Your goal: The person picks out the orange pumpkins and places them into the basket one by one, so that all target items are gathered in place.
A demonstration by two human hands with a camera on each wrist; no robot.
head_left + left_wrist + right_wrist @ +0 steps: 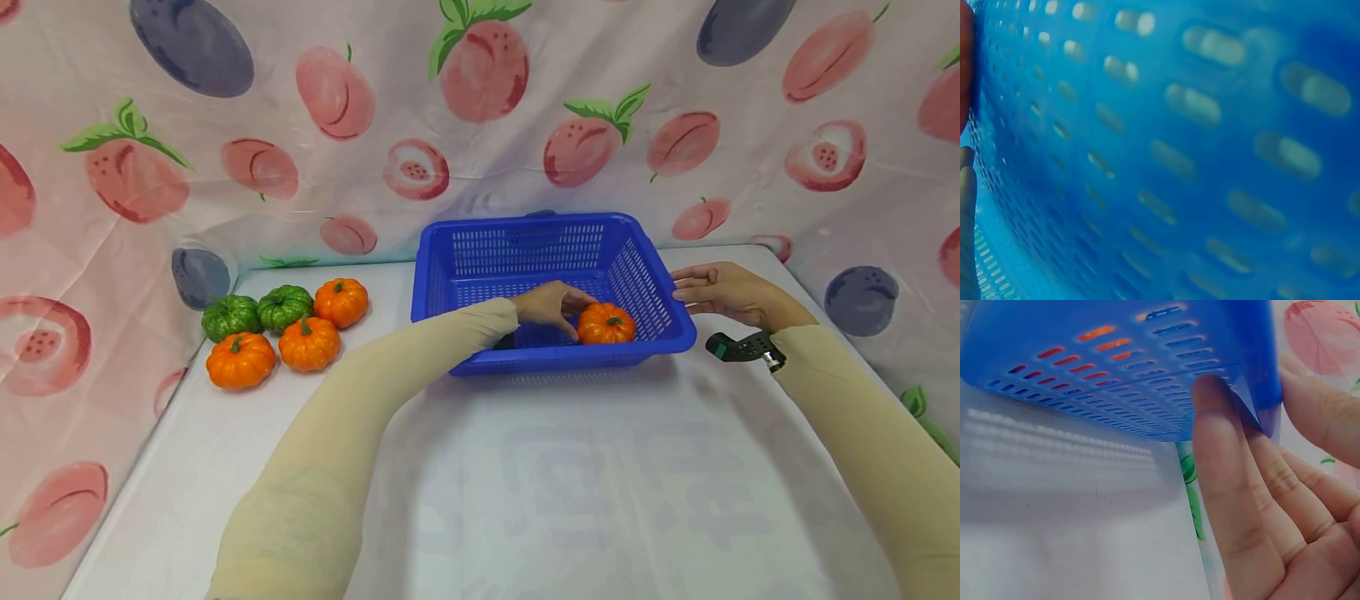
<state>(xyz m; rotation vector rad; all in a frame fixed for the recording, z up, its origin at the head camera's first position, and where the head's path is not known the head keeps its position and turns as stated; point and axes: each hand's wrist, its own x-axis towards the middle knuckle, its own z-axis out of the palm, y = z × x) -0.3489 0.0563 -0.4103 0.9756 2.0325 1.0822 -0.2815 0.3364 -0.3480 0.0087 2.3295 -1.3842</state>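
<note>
A blue plastic basket (570, 360) with slotted walls stands at the back of the white table. Inside its front right part is an orange pumpkin (609, 323) with a green stem. My left hand (551, 305) reaches into the basket and holds the pumpkin from its left side, thumb in front and fingers behind; its far side is hidden. In the left wrist view the slotted wall (1147, 150) fills most of the picture. At the basket's right end my right hand (723, 292) grips the rim (1263, 356), fingers (1219, 462) beneath it and thumb at its edge.
On the table's left lie two green pumpkins (286, 308) and several orange pumpkins (310, 343) in a cluster. A fruit-patterned cloth (480, 150) hangs behind and at both sides. A black wrist camera mount (742, 347) sticks out from the right wrist.
</note>
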